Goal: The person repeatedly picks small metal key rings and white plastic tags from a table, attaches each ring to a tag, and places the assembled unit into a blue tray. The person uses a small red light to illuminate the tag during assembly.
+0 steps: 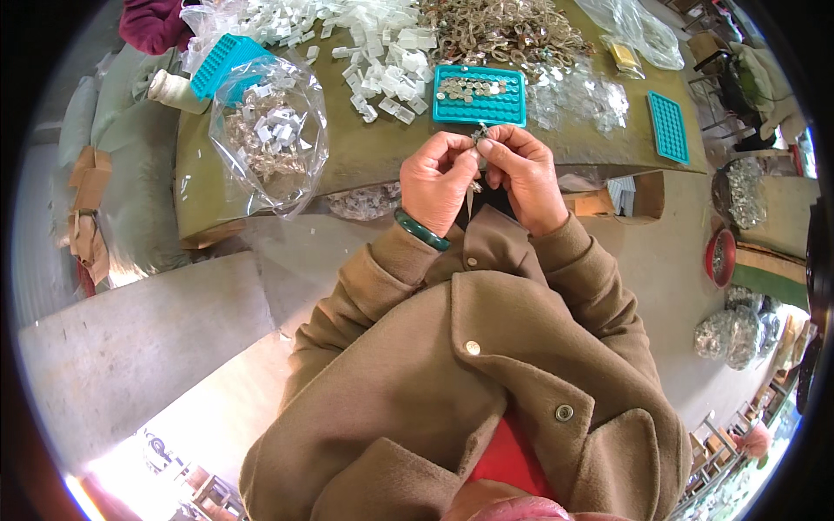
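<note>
My left hand [441,176], with a dark green bangle at its wrist, and my right hand [526,172] meet at the near edge of the table. Thumbs and fingertips of both pinch one small, shiny grey piece [479,133], mostly covered by the fingers. A thin pale strip [470,200] hangs below the left fingers; whether it belongs to the piece cannot be made out. Just beyond my hands lies a teal tray [479,116] with rows of small pockets, bearing several small round metallic discs [469,89].
Clear plastic pieces [387,74] and tangled bracelet-like loops [512,30] heap up at the back. An open plastic bag [269,139] of shiny pieces stands left, beside another teal tray [228,68]. A third tray [667,128] lies right, past flat clear packets [578,97]. A person's purple sleeve [155,24] shows far left.
</note>
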Demonstrator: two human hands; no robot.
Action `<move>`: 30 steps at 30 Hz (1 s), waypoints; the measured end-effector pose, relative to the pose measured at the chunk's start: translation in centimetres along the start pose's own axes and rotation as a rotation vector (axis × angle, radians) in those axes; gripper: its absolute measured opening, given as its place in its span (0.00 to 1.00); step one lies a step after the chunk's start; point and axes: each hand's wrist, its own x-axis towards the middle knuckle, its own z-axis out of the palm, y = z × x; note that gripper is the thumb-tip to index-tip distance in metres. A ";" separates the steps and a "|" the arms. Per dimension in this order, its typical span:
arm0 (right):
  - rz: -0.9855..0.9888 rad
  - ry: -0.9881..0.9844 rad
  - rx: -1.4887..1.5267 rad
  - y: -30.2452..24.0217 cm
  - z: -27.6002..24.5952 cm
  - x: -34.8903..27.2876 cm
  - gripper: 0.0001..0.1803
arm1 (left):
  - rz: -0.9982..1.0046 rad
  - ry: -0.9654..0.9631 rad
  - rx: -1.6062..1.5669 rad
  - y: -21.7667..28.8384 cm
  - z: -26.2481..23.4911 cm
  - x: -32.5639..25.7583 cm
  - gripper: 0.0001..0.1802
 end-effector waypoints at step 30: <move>0.074 -0.254 -0.191 2.9 1.2 0.9 0.04 | 0.125 0.483 0.944 -3.8 -11.2 8.4 0.14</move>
